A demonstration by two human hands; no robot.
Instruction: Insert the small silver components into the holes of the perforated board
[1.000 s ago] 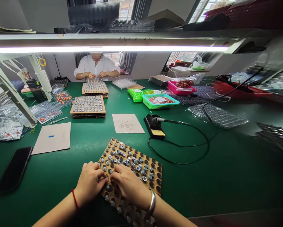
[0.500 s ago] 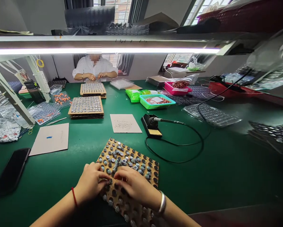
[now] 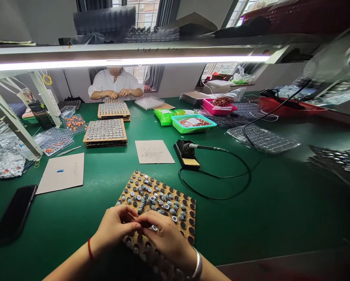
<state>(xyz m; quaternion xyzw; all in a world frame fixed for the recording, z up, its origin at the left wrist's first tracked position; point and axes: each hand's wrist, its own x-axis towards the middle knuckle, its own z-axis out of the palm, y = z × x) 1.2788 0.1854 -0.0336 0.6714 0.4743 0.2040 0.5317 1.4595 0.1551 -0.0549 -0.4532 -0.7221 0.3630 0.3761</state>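
A tan board [image 3: 128, 186] with rows of round black pieces lies at an angle near the table's front edge. Loose silvery round parts [image 3: 163, 201] are heaped over its middle, some in a short leaning row. Over the board's left side is my left hand [image 3: 116, 225], thumb and forefinger closed together at the fingertips. My right hand [image 3: 166, 236] meets it there, its fingers also pinched. Whatever sits between the fingertips is too small or hidden to name. Both palms and wrists cover the board's near part.
A soldering iron [image 3: 205, 147] rests in its black stand [image 3: 186, 154], its cable looping right. Cardboard sheets [image 3: 64, 171], a phone [image 3: 15, 210], stacked filled boards [image 3: 104, 132] and a green basket [image 3: 192, 124] lie around. Across the table sits a person [image 3: 116, 84].
My hands have come together, fingertips now touching, where a small gap stood between them over the board. The whole view has shifted slightly.
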